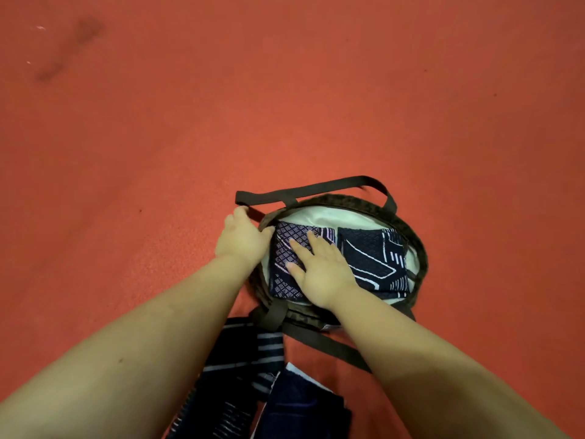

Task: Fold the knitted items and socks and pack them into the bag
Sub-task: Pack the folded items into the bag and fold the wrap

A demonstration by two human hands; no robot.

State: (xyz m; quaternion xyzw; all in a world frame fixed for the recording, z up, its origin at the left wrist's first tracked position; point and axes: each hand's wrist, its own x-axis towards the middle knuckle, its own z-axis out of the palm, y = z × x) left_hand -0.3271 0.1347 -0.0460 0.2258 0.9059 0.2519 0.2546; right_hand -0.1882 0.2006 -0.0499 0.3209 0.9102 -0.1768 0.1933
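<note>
Knitted folded piece (286, 258) in bag (419, 248): we press flat with right hand (319, 274), fingers straight; left hand (242, 237) grips rim, keep mouth wide.

- Warm, even light; the red floor (285, 106) is brightest around the middle and darkens toward the upper corners.
- Soft, faint shadows lie just beside the left hand (242, 237) and under both forearms.
- No glare.
- Wide-angle stretch enlarges the forearms near the bottom edge.
- The bag strap (364, 182) beyond the hands is slightly blurred.
</note>
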